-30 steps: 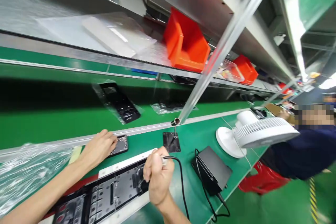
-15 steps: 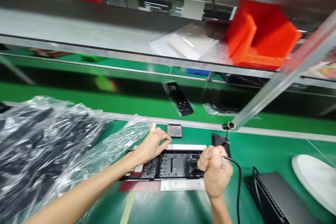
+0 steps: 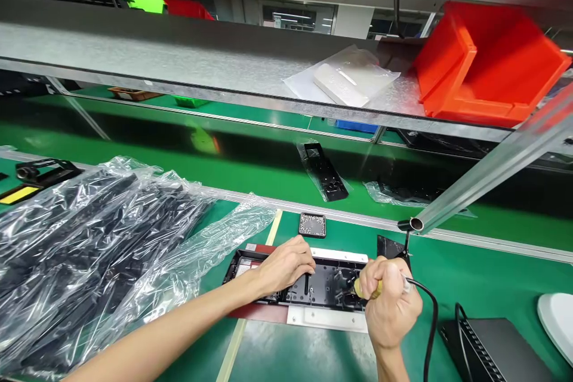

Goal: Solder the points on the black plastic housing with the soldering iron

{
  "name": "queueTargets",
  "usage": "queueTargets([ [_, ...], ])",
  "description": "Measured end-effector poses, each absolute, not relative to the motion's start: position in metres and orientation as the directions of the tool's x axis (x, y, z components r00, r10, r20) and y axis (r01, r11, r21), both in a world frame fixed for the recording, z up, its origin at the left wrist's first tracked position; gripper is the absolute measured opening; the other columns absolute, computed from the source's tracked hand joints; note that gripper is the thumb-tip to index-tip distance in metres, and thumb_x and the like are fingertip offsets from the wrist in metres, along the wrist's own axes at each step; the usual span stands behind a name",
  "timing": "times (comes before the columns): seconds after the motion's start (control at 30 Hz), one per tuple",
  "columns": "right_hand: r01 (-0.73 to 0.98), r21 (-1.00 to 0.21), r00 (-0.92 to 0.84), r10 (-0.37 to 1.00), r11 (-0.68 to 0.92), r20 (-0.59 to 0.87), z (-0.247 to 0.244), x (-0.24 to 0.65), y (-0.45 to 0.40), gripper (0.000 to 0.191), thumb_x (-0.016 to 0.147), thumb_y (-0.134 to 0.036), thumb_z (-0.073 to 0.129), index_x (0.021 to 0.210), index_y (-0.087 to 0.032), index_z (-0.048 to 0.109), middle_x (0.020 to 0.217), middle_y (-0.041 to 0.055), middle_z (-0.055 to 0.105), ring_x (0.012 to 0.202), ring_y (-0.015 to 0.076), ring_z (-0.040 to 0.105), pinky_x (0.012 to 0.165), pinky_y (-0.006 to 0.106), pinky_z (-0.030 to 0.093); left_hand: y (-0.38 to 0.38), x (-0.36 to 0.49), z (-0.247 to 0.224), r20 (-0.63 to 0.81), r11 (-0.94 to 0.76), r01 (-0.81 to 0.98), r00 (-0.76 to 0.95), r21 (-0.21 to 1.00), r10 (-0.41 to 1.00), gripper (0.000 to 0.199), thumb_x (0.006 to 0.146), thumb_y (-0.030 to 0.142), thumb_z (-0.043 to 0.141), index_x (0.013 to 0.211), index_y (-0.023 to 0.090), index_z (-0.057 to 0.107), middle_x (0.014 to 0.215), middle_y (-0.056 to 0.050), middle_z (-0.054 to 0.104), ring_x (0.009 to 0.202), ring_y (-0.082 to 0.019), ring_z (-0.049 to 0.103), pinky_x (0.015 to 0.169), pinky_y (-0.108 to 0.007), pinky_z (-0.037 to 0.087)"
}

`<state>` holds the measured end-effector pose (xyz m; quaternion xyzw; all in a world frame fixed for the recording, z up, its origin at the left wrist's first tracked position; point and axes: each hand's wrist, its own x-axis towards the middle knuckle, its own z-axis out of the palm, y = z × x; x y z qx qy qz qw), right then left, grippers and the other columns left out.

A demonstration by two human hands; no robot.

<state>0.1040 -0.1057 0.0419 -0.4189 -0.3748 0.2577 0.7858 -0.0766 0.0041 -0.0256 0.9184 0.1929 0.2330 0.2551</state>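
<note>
A long black plastic housing [image 3: 322, 286] lies open side up in a fixture with white strips [image 3: 329, 317]. My left hand [image 3: 286, 265] is over its middle, fingers curled together and pointing down; anything between the fingertips is too small to make out. My right hand [image 3: 391, 298] is wrapped round a yellowish corded electric screwdriver [image 3: 362, 287], held at the housing's right end. Its tip is hard to see among the black parts. Behind the housing sits a small black tray [image 3: 312, 235] with many tiny silvery screws [image 3: 312, 224].
Plastic-wrapped dark parts [image 3: 111, 250] cover the left of the bench. A bagged black panel [image 3: 326, 172] lies at the back. A slanted metal post [image 3: 483, 173] rises at right, near a black box-shaped device [image 3: 505, 340]. Overhead, a shelf [image 3: 179, 54] carries a red bin [image 3: 496, 71].
My left hand has moved from beside the small screw tray down over the housing. My right hand stays with the screwdriver at the right end. The view has shifted left.
</note>
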Motion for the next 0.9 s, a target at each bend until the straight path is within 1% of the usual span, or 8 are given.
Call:
queueTargets([
  [0.2, -0.085, -0.853, 0.598, 0.711, 0.515, 0.37, 0.041, 0.104, -0.105, 0.034, 0.099, -0.03, 0.053, 0.068, -0.018, 0.047, 0.055, -0.0046, 0.043, 0.045, 0.008, 0.043, 0.038, 0.021, 0.033, 0.006, -0.077, -0.026, 0.334, -0.803, 0.225, 0.822, 0.552, 0.461, 0.018, 0.1, 0.026, 0.059, 0.094, 0.018, 0.074, 0.093, -0.004, 0.069, 0.091, -0.019, 0.055, 0.082, -0.032, 0.044],
  [0.33, -0.071, -0.851, 0.599, 0.705, 0.52, 0.38, 0.041, 0.104, -0.105, 0.033, 0.098, -0.03, 0.053, 0.068, -0.018, 0.047, 0.055, -0.0047, 0.044, 0.045, 0.0079, 0.043, 0.039, 0.021, 0.034, 0.003, -0.08, -0.025, 0.345, -0.812, 0.231, 0.818, 0.536, 0.461, 0.02, 0.102, 0.028, 0.056, 0.1, 0.019, 0.074, 0.096, -0.006, 0.068, 0.091, -0.019, 0.056, 0.081, -0.032, 0.045],
  [0.53, -0.076, -0.855, 0.6, 0.708, 0.513, 0.372, 0.042, 0.104, -0.104, 0.032, 0.098, -0.029, 0.054, 0.069, -0.018, 0.048, 0.055, -0.0047, 0.044, 0.044, 0.0079, 0.043, 0.039, 0.021, 0.034, -0.006, -0.089, -0.021, 0.367, -0.833, 0.239, 0.812, 0.498, 0.453, 0.02, 0.102, 0.024, 0.054, 0.108, 0.019, 0.072, 0.101, -0.007, 0.066, 0.092, -0.019, 0.055, 0.078, -0.03, 0.046],
  [0.63, -0.076, -0.852, 0.599, 0.707, 0.517, 0.375, 0.042, 0.104, -0.104, 0.031, 0.098, -0.028, 0.054, 0.069, -0.018, 0.048, 0.055, -0.0047, 0.044, 0.044, 0.008, 0.043, 0.039, 0.021, 0.034, -0.01, -0.091, -0.021, 0.368, -0.854, 0.257, 0.818, 0.453, 0.442, 0.019, 0.102, 0.022, 0.054, 0.111, 0.02, 0.071, 0.102, -0.007, 0.065, 0.091, -0.019, 0.054, 0.077, -0.03, 0.044],
  [0.8, -0.091, -0.852, 0.59, 0.717, 0.515, 0.371, 0.041, 0.104, -0.104, 0.031, 0.099, -0.028, 0.054, 0.07, -0.018, 0.048, 0.055, -0.0048, 0.044, 0.044, 0.0078, 0.043, 0.038, 0.021, 0.034, -0.012, -0.091, -0.025, 0.35, -0.895, 0.286, 0.845, 0.342, 0.404, 0.022, 0.103, 0.017, 0.049, 0.114, 0.019, 0.068, 0.104, -0.007, 0.063, 0.093, -0.02, 0.054, 0.081, -0.033, 0.044],
  [0.9, -0.09, -0.853, 0.588, 0.719, 0.514, 0.371, 0.041, 0.105, -0.105, 0.032, 0.099, -0.029, 0.053, 0.07, -0.018, 0.048, 0.055, -0.0047, 0.044, 0.044, 0.0078, 0.043, 0.038, 0.02, 0.034, -0.012, -0.092, -0.024, 0.359, -0.892, 0.295, 0.836, 0.343, 0.415, 0.021, 0.104, 0.019, 0.049, 0.115, 0.019, 0.068, 0.105, -0.007, 0.063, 0.093, -0.019, 0.053, 0.08, -0.032, 0.043],
])
